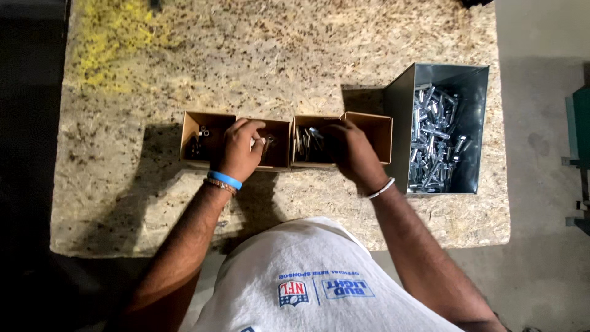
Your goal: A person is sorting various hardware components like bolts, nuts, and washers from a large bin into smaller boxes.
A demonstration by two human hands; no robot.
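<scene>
- Where the hands cover the boxes, I lose most of what lies inside: the left hand (243, 150) hides much of the second cardboard box (270, 144), and the right hand (349, 150) hides the seam between the third cardboard box (309, 142) and the fourth cardboard box (375, 130).
- The first cardboard box (206, 135) sits in shadow; I make out only a few small metal pieces (201, 131) near its back wall, too dim to name.
- The far left of the view is black, and the front of the desk (276, 55) is cut off by the person's white shirt (313, 283).
- My left hand is curled narrow over the second box, fingertips pinched around a small bright metal part (268, 141); I cannot tell its kind.
- My right hand reaches down into the third box, fingers bent toward a loose bundle of silver bolts (307, 140); from this angle I cannot tell whether the fingers have closed on one or only touch them.
- The four brown boxes stand in a row, touching side to side, in the middle of the desk.
- Just to the right of the row stands an open grey metal bin (399, 104), heaped with shiny bolts (433, 141).
- A blue band and a beaded band ring the left wrist; a silver bangle rings the right.
</scene>
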